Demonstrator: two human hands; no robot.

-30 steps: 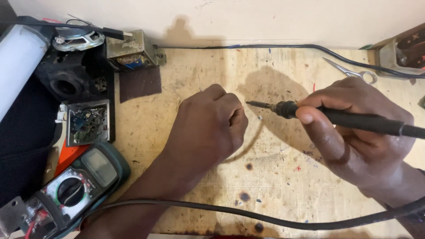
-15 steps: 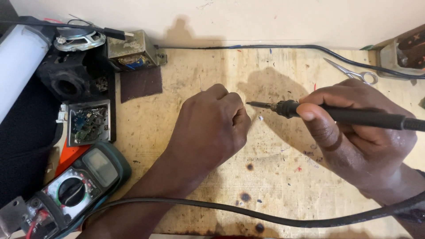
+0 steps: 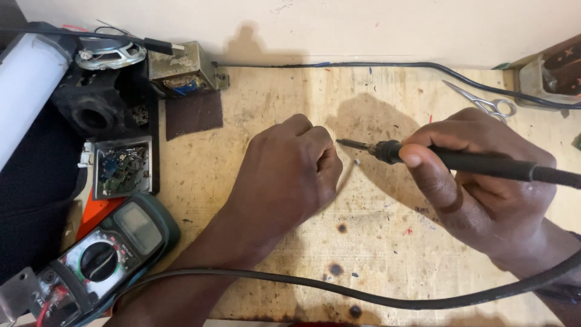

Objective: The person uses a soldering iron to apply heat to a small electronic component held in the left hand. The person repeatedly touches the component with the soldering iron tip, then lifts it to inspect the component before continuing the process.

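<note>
Soldering iron (image 3: 460,160) clamped in right hand (image 3: 484,188) fingers, tip just beside left hand (image 3: 290,175). Left fingers curled together over something hidden on worktop (image 3: 387,254). Best: steady wrists, tip clear of knuckles, cable (image 3: 339,290) slack. Multimeter (image 3: 103,254) near left.

Single head cam, looks straight down, close on wooden workbench (image 3: 254,200).

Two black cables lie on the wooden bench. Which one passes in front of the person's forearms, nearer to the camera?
The thick black cable along the bottom edge, curving across below both forearms. The thinner cable runs along the wall at the back, beyond the hands.
</note>
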